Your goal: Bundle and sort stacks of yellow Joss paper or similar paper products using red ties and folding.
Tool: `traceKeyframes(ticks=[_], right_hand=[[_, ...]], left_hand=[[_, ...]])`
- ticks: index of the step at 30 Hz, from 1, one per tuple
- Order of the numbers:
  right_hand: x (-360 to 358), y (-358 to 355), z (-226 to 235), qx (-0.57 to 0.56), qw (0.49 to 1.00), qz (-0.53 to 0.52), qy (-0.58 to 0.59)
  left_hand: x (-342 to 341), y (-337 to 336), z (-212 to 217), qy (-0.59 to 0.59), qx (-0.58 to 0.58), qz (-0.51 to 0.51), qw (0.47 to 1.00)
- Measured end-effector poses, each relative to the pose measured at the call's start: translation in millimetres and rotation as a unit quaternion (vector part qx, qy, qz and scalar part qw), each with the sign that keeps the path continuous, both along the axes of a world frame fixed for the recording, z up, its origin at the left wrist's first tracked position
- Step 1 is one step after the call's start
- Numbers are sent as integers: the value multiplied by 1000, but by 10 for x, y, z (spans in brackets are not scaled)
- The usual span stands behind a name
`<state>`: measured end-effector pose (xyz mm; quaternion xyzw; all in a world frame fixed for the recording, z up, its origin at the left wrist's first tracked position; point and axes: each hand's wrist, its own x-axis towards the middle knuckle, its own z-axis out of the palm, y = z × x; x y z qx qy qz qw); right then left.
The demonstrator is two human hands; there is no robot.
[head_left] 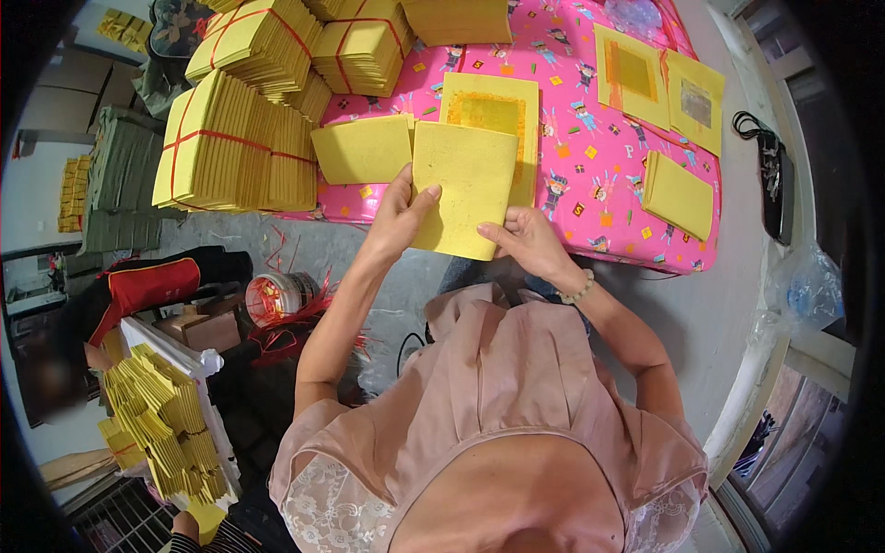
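My left hand (398, 217) and my right hand (525, 241) together hold a yellow paper sheet (466, 184) over the near edge of a pink patterned mat (590, 157). The left thumb lies on the sheet's left edge, the right fingers pinch its lower right corner. Right behind it lie another plain yellow sheet (361, 147) and a sheet with a gold square in its middle (493, 106).
Tied bundles of yellow paper (235, 143) stand at the back left. More sheets (656, 78) and a small stack (678, 194) lie on the mat's right. A tub of red string (277, 295) sits on the floor. Another person's hand (184, 527) works folded yellow papers (171, 424) at lower left.
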<state>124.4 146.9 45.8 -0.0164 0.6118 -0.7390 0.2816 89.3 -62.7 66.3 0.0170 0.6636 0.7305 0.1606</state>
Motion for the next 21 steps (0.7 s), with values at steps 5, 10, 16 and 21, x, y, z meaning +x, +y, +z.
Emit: traceKeyframes(ticks=[5, 10, 16, 21], right_hand=[[188, -76, -205, 8, 999, 34, -30], [72, -14, 3, 58, 995, 75, -44], [-179, 98, -64, 15, 1000, 21, 0], [-240, 30, -19, 73, 990, 122, -6]], left_hand=[[80, -107, -51, 13, 1, 57, 998], [230, -261, -94, 27, -15, 33, 999], [343, -419, -117, -5, -43, -29, 999], [260, -633, -57, -33, -68, -141, 987]])
